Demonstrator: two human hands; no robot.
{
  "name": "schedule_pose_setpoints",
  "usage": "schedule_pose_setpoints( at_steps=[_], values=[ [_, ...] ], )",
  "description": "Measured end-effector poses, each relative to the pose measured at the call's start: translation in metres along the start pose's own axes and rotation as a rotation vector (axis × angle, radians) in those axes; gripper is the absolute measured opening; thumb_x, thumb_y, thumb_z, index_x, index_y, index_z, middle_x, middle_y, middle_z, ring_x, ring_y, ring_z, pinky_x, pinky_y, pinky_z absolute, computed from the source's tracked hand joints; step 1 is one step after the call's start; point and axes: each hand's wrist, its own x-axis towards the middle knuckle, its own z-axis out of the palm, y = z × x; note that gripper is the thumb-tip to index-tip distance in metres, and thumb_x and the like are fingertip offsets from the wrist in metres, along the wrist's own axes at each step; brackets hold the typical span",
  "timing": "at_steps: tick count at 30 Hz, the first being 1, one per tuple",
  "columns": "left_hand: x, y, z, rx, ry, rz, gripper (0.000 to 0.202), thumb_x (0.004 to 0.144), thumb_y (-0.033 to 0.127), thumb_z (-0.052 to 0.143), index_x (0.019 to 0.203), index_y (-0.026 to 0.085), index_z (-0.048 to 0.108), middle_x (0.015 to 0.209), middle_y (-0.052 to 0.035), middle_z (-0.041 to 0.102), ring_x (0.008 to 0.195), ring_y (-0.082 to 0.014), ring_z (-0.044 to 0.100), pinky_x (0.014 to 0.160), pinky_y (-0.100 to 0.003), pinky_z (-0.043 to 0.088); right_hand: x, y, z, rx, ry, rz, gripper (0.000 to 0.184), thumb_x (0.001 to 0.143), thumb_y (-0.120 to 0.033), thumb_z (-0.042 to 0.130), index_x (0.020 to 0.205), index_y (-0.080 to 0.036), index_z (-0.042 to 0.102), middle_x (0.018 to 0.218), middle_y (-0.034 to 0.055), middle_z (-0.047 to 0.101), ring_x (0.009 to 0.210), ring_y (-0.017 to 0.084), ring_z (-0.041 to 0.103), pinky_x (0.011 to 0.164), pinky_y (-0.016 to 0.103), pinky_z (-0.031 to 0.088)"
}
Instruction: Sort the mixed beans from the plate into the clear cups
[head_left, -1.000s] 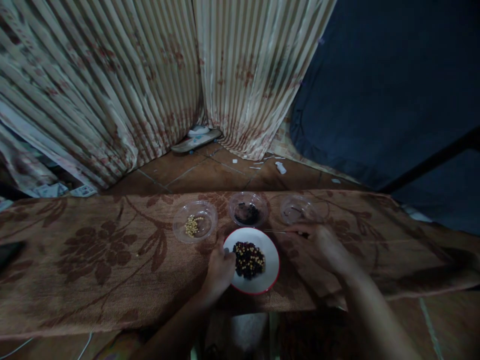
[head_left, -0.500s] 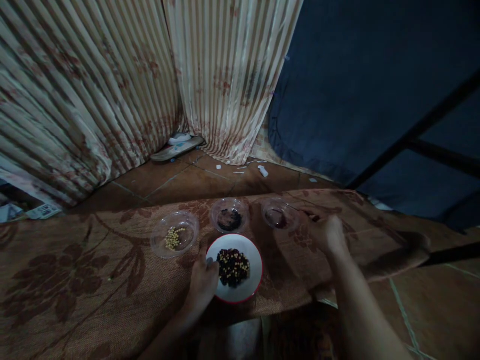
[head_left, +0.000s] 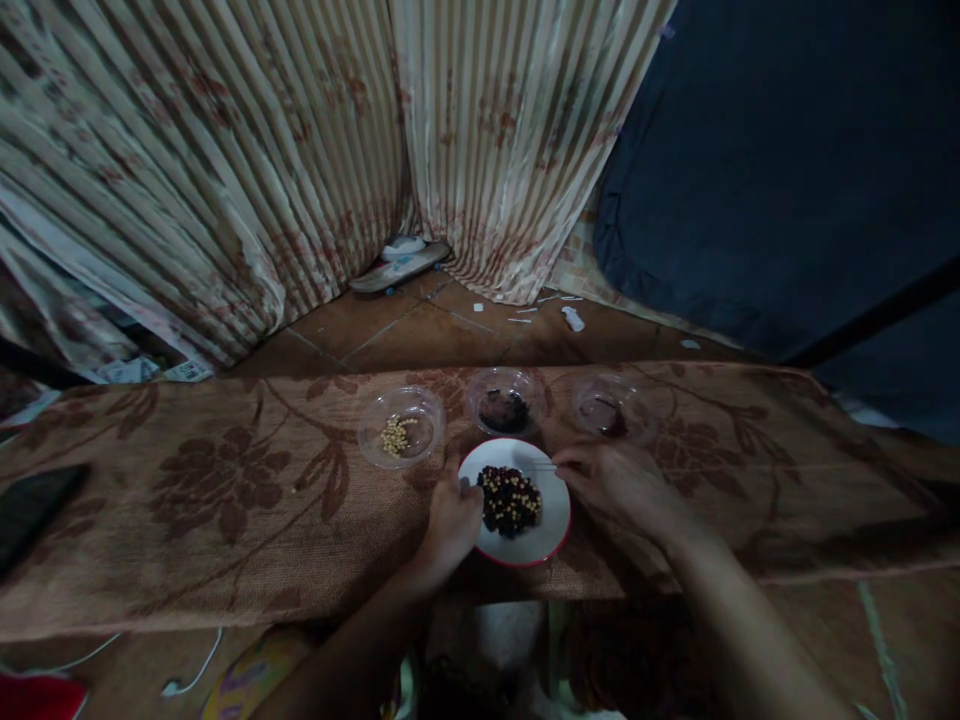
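A white bowl with a red rim (head_left: pixel 553 525) stands near the table's front edge, holding a mix of dark and yellow beans (head_left: pixel 510 502). My left hand (head_left: pixel 452 515) grips its left rim, the thumb over the edge. Closed in a pinch, my right hand (head_left: pixel 611 480) holds thin metal tweezers (head_left: pixel 536 465), whose tips reach over the bowl's upper right. Behind the bowl stand three clear plastic bowls. The left clear bowl (head_left: pixel 429 447) holds yellow beans, the middle clear bowl (head_left: pixel 480 420) black ones, and the right clear bowl (head_left: pixel 637 410) a few dark reddish pieces.
A brown flowered cloth (head_left: pixel 322 560) covers the long narrow table. A dark flat object (head_left: pixel 37 510) lies at its left end. Beyond are striped curtains (head_left: pixel 495 130), a dark blue cover (head_left: pixel 780 170) and white scraps (head_left: pixel 574 318) on the tiled floor. A white cable (head_left: pixel 202 665) lies at lower left.
My right hand has moved left from beside the right clear bowl to the white bowl's rim, tweezers over it. My left hand still holds the bowl. The view has shifted left.
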Motion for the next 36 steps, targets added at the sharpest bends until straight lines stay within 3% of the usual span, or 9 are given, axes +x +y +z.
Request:
schedule_pose_setpoints(
  at_steps=[19, 25, 36],
  values=[
    [-0.0004, 0.003, -0.0015, 0.056, -0.007, -0.046, 0.052, 0.07, 0.01, 0.043, 0.122, 0.011, 0.048, 0.083, -0.0055, 0.067, 0.071, -0.0152, 0.06, 0.069, -0.024, 0.048, 0.0035, -0.0041, 0.0057, -0.039, -0.089, -0.049, 0.026, 0.087, -0.033, 0.045, 0.086, -0.025, 0.07, 0.087, 0.0019, 0.068, 0.079, 0.016, 0.06, 0.067, 0.025, 0.039],
    [-0.0005, 0.0058, -0.0017, 0.053, 0.015, -0.041, 0.055, 0.068, 0.007, 0.045, 0.122, 0.013, 0.048, 0.093, -0.0072, 0.067, 0.083, -0.0173, 0.061, 0.078, -0.026, 0.047, 0.0044, -0.0005, 0.0091, -0.013, -0.091, -0.054, 0.026, 0.086, -0.034, 0.046, 0.086, -0.025, 0.07, 0.085, 0.0018, 0.067, 0.078, 0.015, 0.06, 0.067, 0.024, 0.038],
    [-0.0007, 0.0068, -0.0025, 0.033, -0.009, -0.048, 0.056, 0.068, 0.008, 0.044, 0.125, 0.01, 0.046, 0.085, -0.0059, 0.068, 0.073, -0.0152, 0.061, 0.071, -0.024, 0.048, 0.004, -0.0027, 0.0073, -0.023, -0.09, -0.046, 0.026, 0.087, -0.034, 0.045, 0.087, -0.025, 0.07, 0.084, 0.0018, 0.068, 0.078, 0.016, 0.061, 0.067, 0.025, 0.038]
  ],
)
